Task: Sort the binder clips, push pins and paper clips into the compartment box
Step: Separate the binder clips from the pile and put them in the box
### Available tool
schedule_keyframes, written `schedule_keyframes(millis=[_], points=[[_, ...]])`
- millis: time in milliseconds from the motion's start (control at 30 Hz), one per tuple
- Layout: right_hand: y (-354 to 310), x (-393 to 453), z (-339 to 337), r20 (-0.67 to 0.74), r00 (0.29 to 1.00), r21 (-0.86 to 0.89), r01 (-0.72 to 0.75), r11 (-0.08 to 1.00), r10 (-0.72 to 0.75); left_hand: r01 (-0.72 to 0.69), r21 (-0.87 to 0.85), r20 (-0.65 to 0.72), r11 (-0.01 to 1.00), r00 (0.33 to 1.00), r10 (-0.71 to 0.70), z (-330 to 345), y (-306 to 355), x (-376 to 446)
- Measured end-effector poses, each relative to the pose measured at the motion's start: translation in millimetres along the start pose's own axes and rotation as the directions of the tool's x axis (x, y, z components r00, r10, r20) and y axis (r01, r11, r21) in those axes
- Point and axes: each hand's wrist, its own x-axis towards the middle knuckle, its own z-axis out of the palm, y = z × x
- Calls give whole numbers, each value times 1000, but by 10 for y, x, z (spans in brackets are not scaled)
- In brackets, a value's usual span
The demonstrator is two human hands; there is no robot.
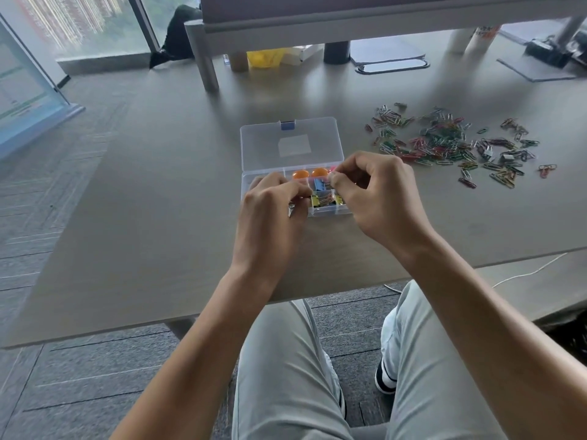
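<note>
At frame centre, tabletop point(158, 217): grey wood-grain surface that carried every item listed below.
Compartment box point(330, 212): clear plastic, stood at frame centre, partly covered by both hands.
Lid point(290, 144): lay open and flat behind the box toward the upper frame, with a blue latch point(287, 125) on its far edge and a pale label at its middle.
Orange round pieces point(309, 173): two sat side by side in a back compartment; a pink piece showed just beside them, mostly hidden by the right fingers.
Binder clips point(318, 185): blue ones lay in a middle compartment between the hands; yellow ones lay in the front compartments, with thin coloured wire pieces among them.
Left hand point(271, 214): hovered over the left half of the box, fingers curled with tips drawn together; whether it pinched anything could not be told.
Right hand point(378, 198): hovered over the right half of the box, fingertips curled together near the pink piece; what they held, if anything, could not be told.
Paper clips point(451, 144): large loose multicoloured scatter on the tabletop at right of frame, well apart from the box.
Stray items: a few small metal-and-white clips lay within the right part of that scatter.
Background: monitor riser point(206, 52) and blurred desk items along the upper frame.
</note>
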Motion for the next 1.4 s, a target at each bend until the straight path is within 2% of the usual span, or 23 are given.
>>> schedule_keyframes(millis=[433,633,767,1000,1400], points=[[-26,-51,21,33,999,8,27,1000,-28,13,-30,37,999,999,-12,-108,-6,-109],[-55,-78,57,179,978,-18,114,993,-109,9,15,20,1000,1000,-10,-240,-36,-223],[-36,-66,73,236,957,-79,194,978,-171,21,47,59,999,998,-23,-206,-34,-275],[-75,19,53,271,941,-139,249,959,-205,18,69,88,997,996,-24,-176,-51,-313],[-106,109,92,269,940,-158,259,953,-211,26,84,96,996,995,-34,-180,-26,-335]])
